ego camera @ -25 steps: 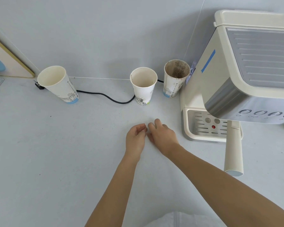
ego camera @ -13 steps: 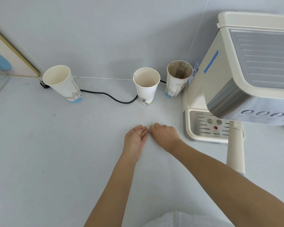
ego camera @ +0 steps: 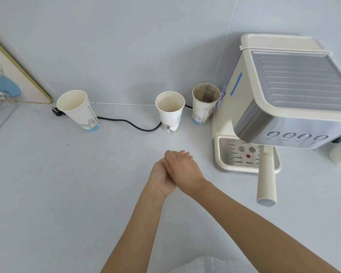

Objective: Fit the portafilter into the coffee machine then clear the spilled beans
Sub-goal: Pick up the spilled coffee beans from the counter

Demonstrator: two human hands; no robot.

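The portafilter (ego camera: 266,178) already sits in the coffee machine (ego camera: 283,91), its cream handle jutting out over the drip tray (ego camera: 238,154) toward the table's near edge, so the step in hand looks to be clearing the spilled beans. No beans can be made out on the table (ego camera: 67,194); a few dark specks toward the left side are too small to identify, and whatever has been gathered is hidden between the palms.

To do this well, the lower palm should stay cupped and level so nothing rolls off, and the upper one should sweep inward rather than lift away. The load would best go to a container, perhaps the stained paper cup (ego camera: 205,103) just beside the machine at the table's far edge, or the clean cup (ego camera: 170,111) next to it, tipped in low over the rim. A glance over the table for strays would be wise.

The left hand (ego camera: 159,178) lies palm-up and slightly cupped near the table's middle. The right hand (ego camera: 182,170) lies across it, palm down, fingers reaching past the left fingertips. Both are loosely closed together; whether they hold beans cannot be told. Both forearms reach forward from the near edge, the right crossing in from the right.
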